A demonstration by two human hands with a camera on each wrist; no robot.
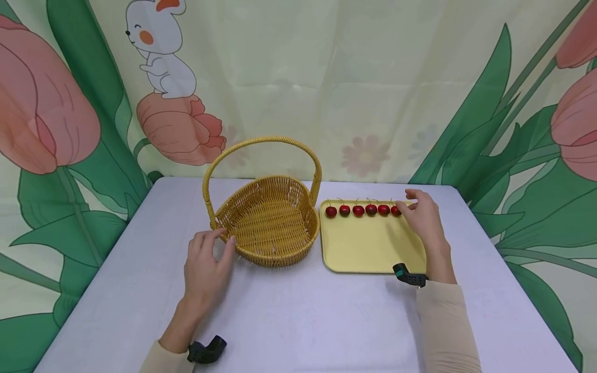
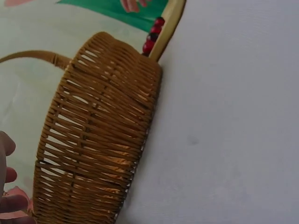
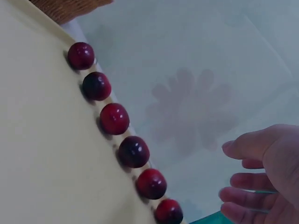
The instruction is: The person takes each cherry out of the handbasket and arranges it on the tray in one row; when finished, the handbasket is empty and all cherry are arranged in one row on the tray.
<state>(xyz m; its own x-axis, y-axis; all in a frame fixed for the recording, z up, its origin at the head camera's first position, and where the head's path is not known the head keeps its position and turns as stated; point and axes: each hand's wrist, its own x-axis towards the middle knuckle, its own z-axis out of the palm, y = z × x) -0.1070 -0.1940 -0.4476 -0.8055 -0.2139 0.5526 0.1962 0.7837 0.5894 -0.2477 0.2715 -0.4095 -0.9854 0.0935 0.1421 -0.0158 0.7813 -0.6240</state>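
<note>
A golden wicker basket (image 1: 270,223) with a tall arched handle (image 1: 275,140) stands left of a pale yellow tray (image 1: 368,248). Along the tray's far edge runs a row of several dark red cherries (image 1: 358,211), some with thin stems showing. My left hand (image 1: 205,264) is at the basket's near left rim, thumb and fingers apart; whether the fingertips touch the rim is hard to tell. At the right end of the row, my right hand (image 1: 423,220) hovers by the last cherry (image 3: 169,212). Its thumb and fingers are spread, with nothing between them in the right wrist view.
A white cloth covers the table (image 1: 289,321). Behind it hangs a curtain (image 1: 289,67) printed with tulips, leaves and a white rabbit. A black wrist device (image 1: 207,350) sits on the left arm and another black device (image 1: 409,275) on the right.
</note>
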